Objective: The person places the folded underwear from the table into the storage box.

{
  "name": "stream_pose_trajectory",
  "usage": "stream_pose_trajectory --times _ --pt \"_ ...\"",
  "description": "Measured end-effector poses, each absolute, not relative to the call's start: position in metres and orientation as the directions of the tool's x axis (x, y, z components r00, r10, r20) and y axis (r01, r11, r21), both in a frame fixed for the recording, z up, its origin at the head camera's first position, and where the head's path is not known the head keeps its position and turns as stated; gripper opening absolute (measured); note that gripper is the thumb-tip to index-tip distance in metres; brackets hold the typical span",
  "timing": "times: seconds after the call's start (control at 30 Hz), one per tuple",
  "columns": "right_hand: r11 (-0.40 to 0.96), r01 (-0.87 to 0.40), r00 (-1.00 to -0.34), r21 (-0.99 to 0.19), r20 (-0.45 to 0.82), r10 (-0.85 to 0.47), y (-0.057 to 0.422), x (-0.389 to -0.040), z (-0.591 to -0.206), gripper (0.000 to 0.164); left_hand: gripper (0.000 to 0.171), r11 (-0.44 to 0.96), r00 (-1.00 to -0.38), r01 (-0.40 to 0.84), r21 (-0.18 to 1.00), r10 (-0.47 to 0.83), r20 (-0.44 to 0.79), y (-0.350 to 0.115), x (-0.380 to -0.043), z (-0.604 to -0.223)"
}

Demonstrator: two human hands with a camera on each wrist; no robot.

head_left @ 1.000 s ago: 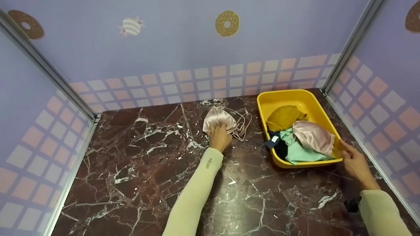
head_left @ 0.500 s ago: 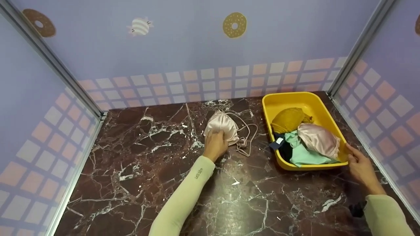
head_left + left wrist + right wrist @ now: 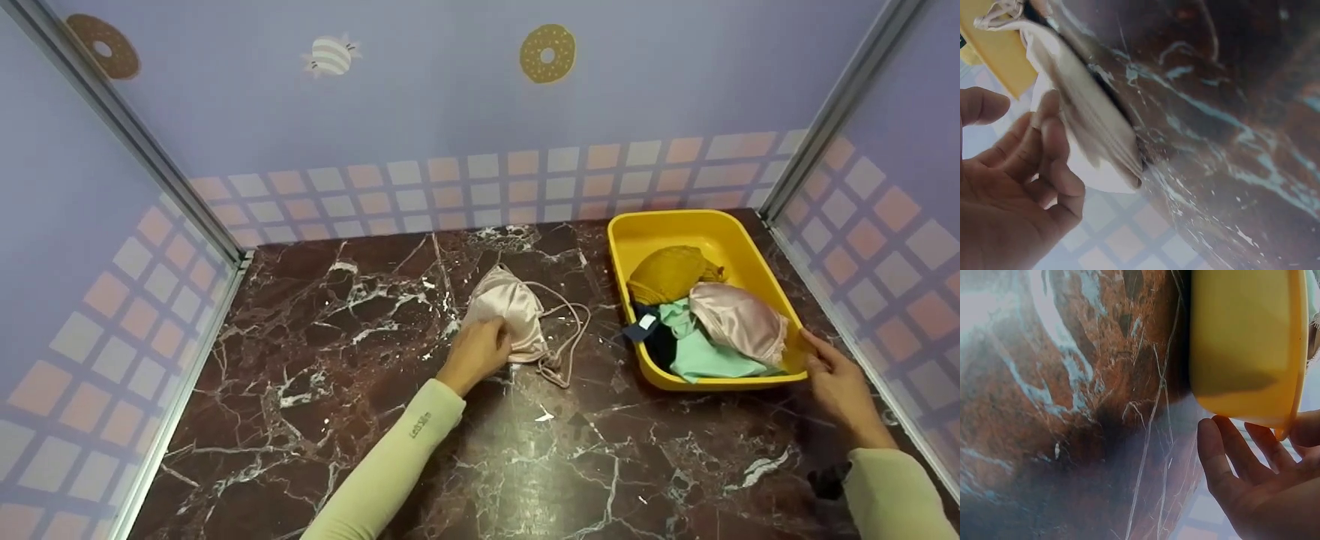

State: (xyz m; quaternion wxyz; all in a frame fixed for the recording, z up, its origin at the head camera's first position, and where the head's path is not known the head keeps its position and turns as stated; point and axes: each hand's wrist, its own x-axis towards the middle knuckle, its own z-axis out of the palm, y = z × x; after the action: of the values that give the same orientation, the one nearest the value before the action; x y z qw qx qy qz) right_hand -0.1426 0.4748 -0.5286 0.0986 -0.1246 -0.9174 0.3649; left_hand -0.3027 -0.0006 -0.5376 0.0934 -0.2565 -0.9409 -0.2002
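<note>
A pale pink satin bra [image 3: 504,300] lies folded on the marble-patterned surface, its thin straps loose at the right. At its near left edge is my left hand [image 3: 476,352]. Its fingers are loosely curled and the thumb stands apart in the left wrist view, with the bra [image 3: 1092,124] just beyond the fingertips and nothing pinched. My right hand [image 3: 844,390] holds the near right corner of a yellow tub [image 3: 716,385], with the thumb at the rim and the fingers against the outer wall in the right wrist view.
Inside the tub lie a mustard bra [image 3: 667,274], a pink satin bra [image 3: 739,319], a mint green garment [image 3: 709,356] and a dark navy piece [image 3: 660,345] with a white tag. Lilac panels [image 3: 420,90] close off the back and both sides.
My left hand has drawn the pink bra toward me, its fingers now off the cups and at its near left edge. The right hand stays at the tub's corner.
</note>
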Motion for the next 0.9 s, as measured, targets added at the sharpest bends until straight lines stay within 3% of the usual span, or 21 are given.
stream_pose_trajectory --times 0.17,0.3,0.43,0.6,0.9 --pt "0.624 0.178 -0.958 -0.761 0.012 0.288 0.477 -0.146 -0.527 0.045 0.012 0.770 -0.837 0.518 0.372 0.365 0.408 -0.010 -0.312 -0.533" --pt "0.521 0.205 -0.961 -0.828 -0.068 0.269 0.479 -0.152 -0.523 0.047 0.030 0.758 -0.851 0.482 0.438 0.286 0.441 -0.018 -0.325 -0.533" --pt "0.479 0.246 -0.955 -0.843 -0.124 0.271 0.483 -0.161 -0.516 0.042 0.053 0.765 -0.915 0.388 0.514 0.251 0.317 -0.022 -0.335 -0.536" --pt "0.570 0.246 -0.959 -0.784 -0.112 0.259 0.488 -0.179 -0.505 0.042 0.076 0.781 -0.958 0.285 0.555 0.254 0.135 -0.022 -0.342 -0.539" --pt "0.610 0.259 -0.960 -0.749 -0.129 0.250 0.495 -0.206 -0.496 0.038 0.083 0.788 -0.966 0.238 0.568 0.251 0.057 -0.013 -0.347 -0.545"
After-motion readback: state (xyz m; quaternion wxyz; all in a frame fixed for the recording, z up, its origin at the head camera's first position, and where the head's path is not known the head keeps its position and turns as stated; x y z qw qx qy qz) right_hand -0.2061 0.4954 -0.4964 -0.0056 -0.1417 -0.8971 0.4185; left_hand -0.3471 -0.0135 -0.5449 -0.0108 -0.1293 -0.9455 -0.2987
